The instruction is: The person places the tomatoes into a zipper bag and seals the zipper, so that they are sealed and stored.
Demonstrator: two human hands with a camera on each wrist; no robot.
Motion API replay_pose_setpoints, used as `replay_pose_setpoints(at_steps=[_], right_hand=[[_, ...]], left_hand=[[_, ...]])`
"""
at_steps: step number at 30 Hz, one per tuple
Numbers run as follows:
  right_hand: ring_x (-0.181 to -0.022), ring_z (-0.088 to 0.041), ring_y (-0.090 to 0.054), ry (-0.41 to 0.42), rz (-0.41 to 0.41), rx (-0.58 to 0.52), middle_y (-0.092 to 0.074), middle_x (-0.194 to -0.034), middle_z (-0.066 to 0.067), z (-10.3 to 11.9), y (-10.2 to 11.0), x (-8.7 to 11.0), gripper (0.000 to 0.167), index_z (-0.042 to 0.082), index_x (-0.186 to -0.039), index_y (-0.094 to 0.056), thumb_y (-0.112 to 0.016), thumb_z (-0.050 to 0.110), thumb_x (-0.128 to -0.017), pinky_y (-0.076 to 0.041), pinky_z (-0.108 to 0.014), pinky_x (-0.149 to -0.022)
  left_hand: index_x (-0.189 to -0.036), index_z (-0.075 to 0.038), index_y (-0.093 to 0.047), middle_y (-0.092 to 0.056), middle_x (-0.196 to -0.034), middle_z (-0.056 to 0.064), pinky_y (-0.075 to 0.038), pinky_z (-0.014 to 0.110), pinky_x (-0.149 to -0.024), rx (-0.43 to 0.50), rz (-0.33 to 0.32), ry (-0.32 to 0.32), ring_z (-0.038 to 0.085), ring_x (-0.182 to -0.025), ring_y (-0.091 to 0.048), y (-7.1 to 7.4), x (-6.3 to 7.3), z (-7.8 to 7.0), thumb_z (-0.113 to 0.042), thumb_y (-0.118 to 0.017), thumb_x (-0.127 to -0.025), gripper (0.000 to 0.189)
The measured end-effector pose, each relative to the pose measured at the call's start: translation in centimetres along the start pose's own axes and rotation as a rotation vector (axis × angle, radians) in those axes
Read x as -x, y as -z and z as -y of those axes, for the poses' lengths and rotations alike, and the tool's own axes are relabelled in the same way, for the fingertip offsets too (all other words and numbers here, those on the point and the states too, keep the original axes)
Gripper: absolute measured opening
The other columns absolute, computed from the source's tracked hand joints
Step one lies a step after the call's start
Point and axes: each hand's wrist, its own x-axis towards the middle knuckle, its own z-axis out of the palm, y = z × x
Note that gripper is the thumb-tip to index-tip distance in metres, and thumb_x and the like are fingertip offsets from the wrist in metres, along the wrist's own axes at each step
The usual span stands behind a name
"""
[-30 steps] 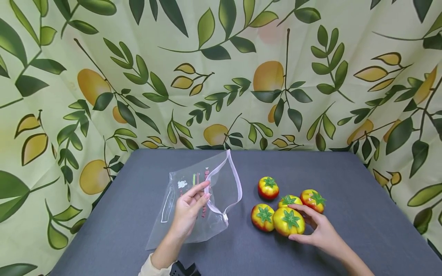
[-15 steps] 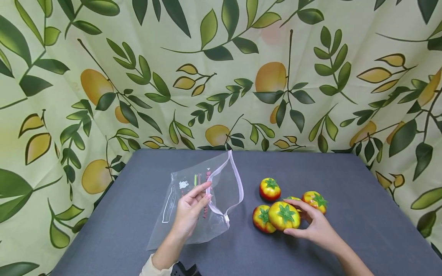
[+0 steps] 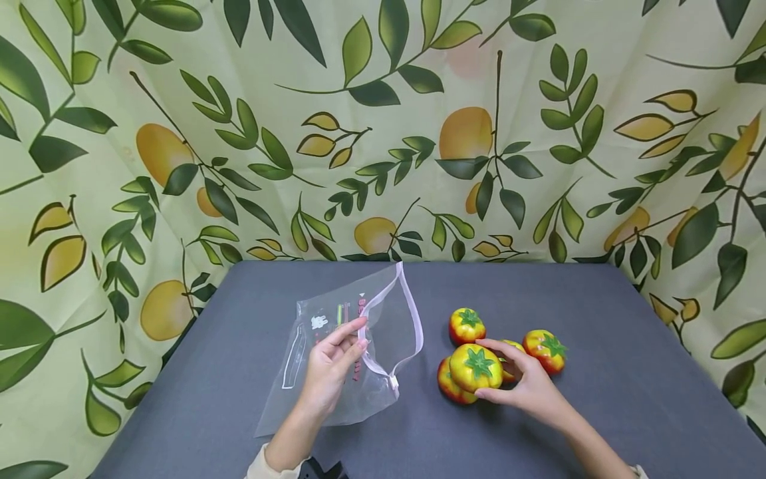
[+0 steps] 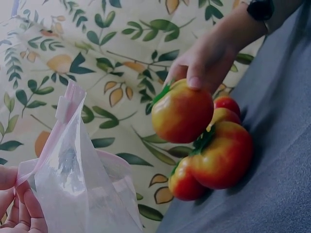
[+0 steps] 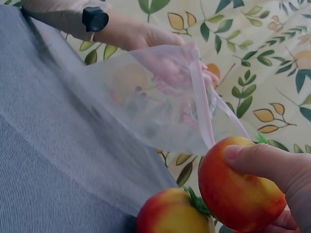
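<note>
My right hand (image 3: 526, 384) holds a yellow-red tomato (image 3: 476, 368) with a green star-shaped top, gripped between thumb and fingers. It is raised over another tomato (image 3: 450, 386), partly hidden beneath it. In the left wrist view the held tomato (image 4: 182, 112) hangs above the others. My left hand (image 3: 328, 369) pinches the lilac rim of a clear zip bag (image 3: 377, 392), whose mouth gapes toward the tomatoes. In the right wrist view the bag (image 5: 146, 97) is just beyond the held tomato (image 5: 238, 187).
A tomato (image 3: 467, 326) lies behind the held one, and another (image 3: 544, 350) to its right. One more (image 3: 512, 346) is mostly covered by the right hand. The dark grey table (image 3: 197, 412) ends at a leaf-patterned curtain (image 3: 407, 120).
My right hand has lifted the tomato and carried it left and slightly away from me, now overlapping the left front tomato. My left hand and the bag stay nearly still.
</note>
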Motion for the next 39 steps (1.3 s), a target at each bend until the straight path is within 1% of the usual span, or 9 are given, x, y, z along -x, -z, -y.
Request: replay_pose_setpoints(at_steps=[14,17,25,27,28,29,32,35,39], right_hand=[[-0.1,0.01,-0.06,0.055,0.002,-0.053,-0.055,-0.118,0.027,0.3,-0.9,-1.0,0.066,-0.007,-0.128,-0.053,-0.082,0.002,-0.07,-0.049,-0.006,-0.087],[-0.102,0.011,-0.059,0.051,0.002,-0.06,-0.055,-0.12,0.027,0.4,-1.0,-1.2,0.065,-0.005,-0.128,-0.053,-0.082,0.002,-0.07,-0.047,-0.005,-0.088],[-0.103,0.013,-0.056,0.006,-0.019,0.001,-0.053,-0.12,0.031,0.8,-1.0,-1.7,0.065,-0.003,-0.129,-0.055,-0.083,0.009,-0.071,-0.047,-0.005,-0.088],[-0.103,0.013,-0.057,-0.002,-0.02,0.003,-0.053,-0.12,0.03,0.8,-1.0,-1.8,0.066,-0.003,-0.129,-0.055,-0.083,0.009,-0.071,-0.048,-0.005,-0.088],[-0.103,0.014,-0.056,-0.008,-0.019,0.005,-0.054,-0.12,0.028,0.9,-1.0,-1.9,0.066,-0.003,-0.129,-0.055,-0.083,0.009,-0.071,-0.047,-0.005,-0.088],[-0.103,0.013,-0.057,-0.009,-0.019,0.005,-0.056,-0.121,0.023,0.9,-1.0,-1.9,0.066,-0.003,-0.129,-0.055,-0.083,0.009,-0.071,-0.047,-0.005,-0.088],[-0.102,0.011,-0.058,-0.016,-0.022,0.005,-0.061,-0.124,0.004,1.0,-1.1,-2.1,0.065,-0.001,-0.129,-0.056,-0.084,0.009,-0.071,-0.049,-0.007,-0.088],[-0.101,0.011,-0.059,-0.043,-0.015,0.009,-0.06,-0.126,-0.014,1.2,-1.2,-2.3,0.065,0.003,-0.129,-0.056,-0.084,0.011,-0.071,-0.049,-0.009,-0.088],[-0.102,0.012,-0.058,-0.071,-0.006,0.013,-0.059,-0.128,-0.018,1.5,-1.3,-2.7,0.064,0.004,-0.13,-0.055,-0.083,0.013,-0.073,-0.049,-0.009,-0.089]], left_hand=[[-0.127,0.023,-0.044,-0.06,-0.095,-0.013,-0.047,0.008,-0.068,0.0,0.002,-0.008,-0.004,-0.08,-0.055,0.2,0.0,0.1,0.006,-0.058,-0.088,0.045],[-0.127,0.024,-0.044,-0.06,-0.096,-0.013,-0.047,0.008,-0.068,0.001,0.002,-0.011,-0.004,-0.08,-0.055,0.2,0.0,0.1,0.006,-0.058,-0.088,0.045],[-0.126,0.025,-0.043,-0.06,-0.097,-0.013,-0.047,0.008,-0.068,0.008,0.004,-0.012,-0.004,-0.08,-0.056,0.2,0.0,0.2,0.006,-0.058,-0.088,0.046],[-0.126,0.025,-0.042,-0.06,-0.098,-0.013,-0.047,0.008,-0.068,0.011,0.002,-0.011,-0.004,-0.081,-0.056,0.1,0.0,0.1,0.006,-0.059,-0.088,0.046],[-0.126,0.025,-0.042,-0.06,-0.098,-0.012,-0.048,0.008,-0.069,0.012,0.003,-0.01,-0.004,-0.081,-0.056,0.1,0.0,0.1,0.006,-0.058,-0.088,0.046],[-0.126,0.025,-0.042,-0.06,-0.098,-0.012,-0.048,0.008,-0.069,0.014,0.003,-0.01,-0.004,-0.081,-0.056,0.1,0.0,0.1,0.006,-0.058,-0.088,0.046],[-0.127,0.025,-0.042,-0.061,-0.1,-0.013,-0.048,0.008,-0.07,0.016,0.005,-0.01,-0.004,-0.082,-0.057,0.1,0.0,0.0,0.006,-0.057,-0.088,0.046],[-0.127,0.025,-0.042,-0.061,-0.101,-0.013,-0.048,0.008,-0.071,0.016,0.003,-0.006,-0.005,-0.082,-0.057,0.2,-0.1,0.0,0.007,-0.057,-0.088,0.046],[-0.128,0.023,-0.043,-0.061,-0.102,-0.014,-0.048,0.008,-0.071,0.012,0.001,0.004,-0.005,-0.082,-0.057,0.2,-0.1,-0.1,0.006,-0.057,-0.088,0.045]])
